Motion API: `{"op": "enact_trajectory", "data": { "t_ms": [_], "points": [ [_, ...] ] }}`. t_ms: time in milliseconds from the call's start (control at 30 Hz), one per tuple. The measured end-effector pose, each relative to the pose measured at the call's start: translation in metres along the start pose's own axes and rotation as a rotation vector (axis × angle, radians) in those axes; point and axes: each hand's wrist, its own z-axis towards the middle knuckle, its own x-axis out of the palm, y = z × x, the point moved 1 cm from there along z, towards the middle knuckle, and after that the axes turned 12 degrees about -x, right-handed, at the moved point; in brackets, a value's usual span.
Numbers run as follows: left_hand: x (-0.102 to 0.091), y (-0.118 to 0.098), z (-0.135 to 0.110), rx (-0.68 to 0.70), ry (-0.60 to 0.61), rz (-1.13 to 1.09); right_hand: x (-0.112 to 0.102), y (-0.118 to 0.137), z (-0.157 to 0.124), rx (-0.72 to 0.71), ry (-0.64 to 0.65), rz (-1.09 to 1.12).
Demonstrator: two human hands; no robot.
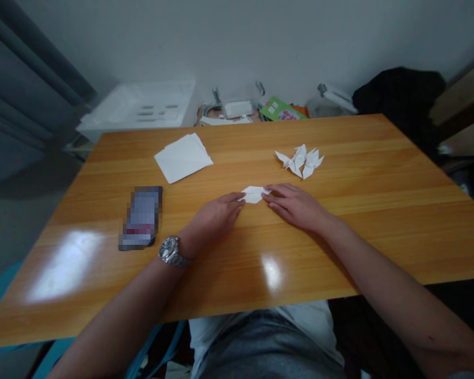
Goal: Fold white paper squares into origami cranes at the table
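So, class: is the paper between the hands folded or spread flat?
Folded: the paper is a small pointed shape, much smaller than the flat sheets, with the left hand and right hand pinning its ends.

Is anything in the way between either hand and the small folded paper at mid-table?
Nothing visible. The left hand and right hand both have fingertips on the folded paper, one at each end. The sheet stack and the folded pieces lie farther back, apart from it.

paper stack [183, 157] left on table [379, 210], folded cranes [300, 160] right, phone [141, 218] nearer
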Motion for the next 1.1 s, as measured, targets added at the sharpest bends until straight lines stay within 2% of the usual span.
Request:
{"op": "enact_trajectory", "data": {
  "t_ms": [333,467,700,1100],
  "points": [
    [0.0031,0.0022,0.0036,0.026,-0.042,0.044,0.0008,-0.0012,0.0017,-0.013,-0.019,0.017],
    [0.0018,-0.0024,0.005,0.013,-0.042,0.083,-0.0007,0.0004,0.0034,-0.012,-0.007,0.012],
    [0.0036,-0.0041,0.0034,0.091,0.0,0.125,-0.0003,0.0021,0.0036,-0.007,-0.003,0.006],
    [0.0077,-0.0018,0.0056,0.144,-0.017,0.066,0.0018,0.0012,0.0043,-0.018,-0.074,0.03]
  ]
}}
